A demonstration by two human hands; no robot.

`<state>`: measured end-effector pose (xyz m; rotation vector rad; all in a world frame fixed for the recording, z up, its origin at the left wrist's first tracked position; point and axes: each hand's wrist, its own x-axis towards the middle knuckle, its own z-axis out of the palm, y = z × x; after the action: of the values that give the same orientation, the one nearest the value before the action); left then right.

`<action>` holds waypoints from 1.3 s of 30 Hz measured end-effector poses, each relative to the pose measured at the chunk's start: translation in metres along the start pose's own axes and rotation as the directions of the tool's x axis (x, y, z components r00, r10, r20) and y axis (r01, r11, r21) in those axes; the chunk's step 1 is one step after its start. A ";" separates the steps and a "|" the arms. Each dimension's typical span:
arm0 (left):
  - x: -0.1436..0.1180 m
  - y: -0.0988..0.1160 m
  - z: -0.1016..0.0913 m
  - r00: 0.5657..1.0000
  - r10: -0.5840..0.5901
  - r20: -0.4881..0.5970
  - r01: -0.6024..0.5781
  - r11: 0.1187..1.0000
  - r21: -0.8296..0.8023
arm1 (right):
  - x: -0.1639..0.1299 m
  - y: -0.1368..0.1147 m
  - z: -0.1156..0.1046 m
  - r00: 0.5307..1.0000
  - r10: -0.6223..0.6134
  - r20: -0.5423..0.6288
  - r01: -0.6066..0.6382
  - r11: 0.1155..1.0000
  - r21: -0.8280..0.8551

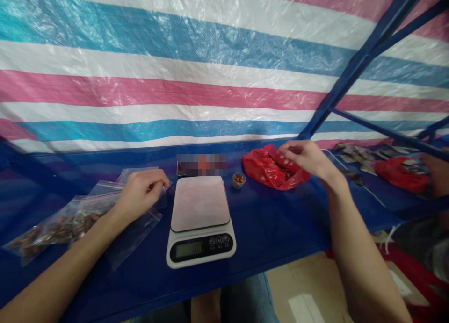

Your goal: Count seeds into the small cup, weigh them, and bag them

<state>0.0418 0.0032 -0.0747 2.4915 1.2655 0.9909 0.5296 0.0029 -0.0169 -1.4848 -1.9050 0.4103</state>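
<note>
My right hand (303, 157) over the red bag (257, 166), my left hand (147, 190) at the clear bags (131, 243)

I have my right hand above the mouth of the red bag, fingers bent and thumb near them; I cannot tell whether anything is pinched there. Brown pieces (287, 173) show inside that bag, which sits on the blue table (280, 225) to the right of the scale (200, 206).

My left hand is curled, thumb close to the fingers, beside the scale's left edge. A bit of clear plastic shows at its fingertips, but I cannot tell whether I grip it. The clear bags lie under and around this hand and wrist, some with brown pieces in them.

Between the scale and the red bag stands a small cup (237, 186) with brown pieces in it. The scale's plate is bare, its display dim. Behind hangs a striped sheet (175, 91).
</note>
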 end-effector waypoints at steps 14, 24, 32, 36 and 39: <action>0.002 0.008 0.000 1.000 -0.001 -0.002 0.001 1.000 -0.009 | 0.007 0.015 0.046 0.959 -0.173 0.226 0.252 0.882 -0.397; 0.000 0.006 -0.001 0.999 0.043 0.015 -0.043 0.999 -0.004 | 0.004 0.003 0.025 0.975 -0.221 -0.012 0.205 0.920 -0.334; 0.001 0.007 -0.001 0.999 0.029 0.039 -0.029 1.000 -0.001 | -0.008 -0.050 0.038 0.904 -0.341 -0.259 0.286 0.931 -0.228; 0.001 0.004 0.000 0.999 0.024 0.049 -0.024 1.000 0.001 | -0.012 -0.068 0.063 0.879 -0.472 -0.066 0.468 0.881 -0.064; 0.000 0.002 0.001 0.998 0.026 0.049 -0.026 1.000 0.000 | -0.012 -0.066 0.077 0.848 -0.524 0.074 0.527 0.849 -0.028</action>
<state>0.0436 0.0018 -0.0745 2.5221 1.2225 0.9292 0.4310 -0.0164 -0.0356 -0.9170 -2.2823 0.1560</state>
